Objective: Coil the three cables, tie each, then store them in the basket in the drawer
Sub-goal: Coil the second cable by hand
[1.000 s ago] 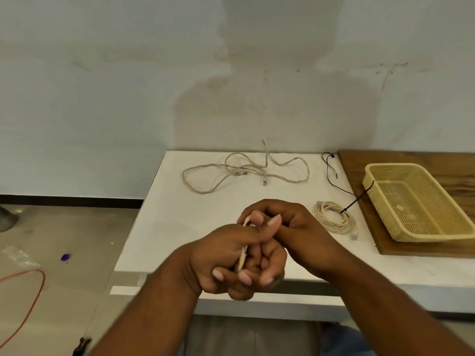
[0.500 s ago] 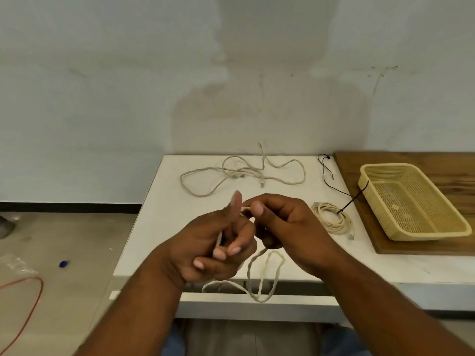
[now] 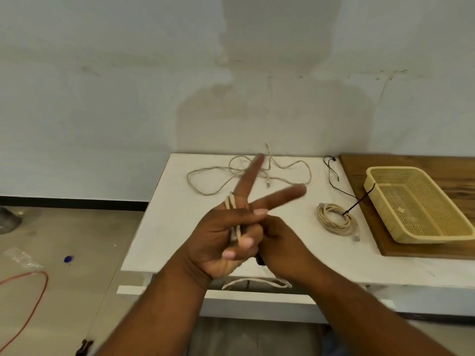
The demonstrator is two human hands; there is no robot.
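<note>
We are holding one beige cable in front of us, above the near edge of the white bench. Our left hand is keeping two fingers stretched out and apart, while the lower fingers are curling over the strands that are running across the palm. Our right hand is sitting just behind it, touching it; its fingers are closed, but we cannot tell how much of the cable they are pinching. A loose loop of the same cable is hanging below both hands, in front of the bench edge.

The danger, as we are judging it, is that the turns are slipping off the two open fingers, because nothing is closing them at the tips. Then the coil is opening and we are beginning again. The hanging loop is also free to catch on the bench corner or to twist, and a twisted strand is making an untidy coil.

One coiled cable is already lying on the bench with a black tie on it, near the yellow basket. The third cable is lying uncoiled at the far side. No open drawer is showing here.
</note>
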